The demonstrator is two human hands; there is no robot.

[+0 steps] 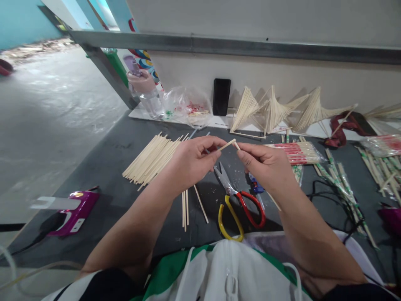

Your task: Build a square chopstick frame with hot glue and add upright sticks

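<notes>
My left hand (197, 158) pinches a thin wooden chopstick (227, 145) between thumb and fingers. Another chopstick (237, 146) is gripped in my right hand (266, 162), its lower end slanting out below the palm. The two tips meet at an angle above the table; whether they are joined I cannot tell. Below them lie scissors (231, 190) with one yellow and one red handle, blades spread. A small blue object (257, 184) is partly covered by my right hand. Left of my left hand is a pile of chopsticks (153, 159), with loose sticks (184, 211) nearer me.
Twisted stick structures (275, 110) stand along the back ledge beside a phone (221, 97), a plastic bag (188, 104) and a water bottle (146, 92). Wrapped chopsticks (297, 153) and black cables (332, 200) lie right. A purple power device (71, 214) sits left.
</notes>
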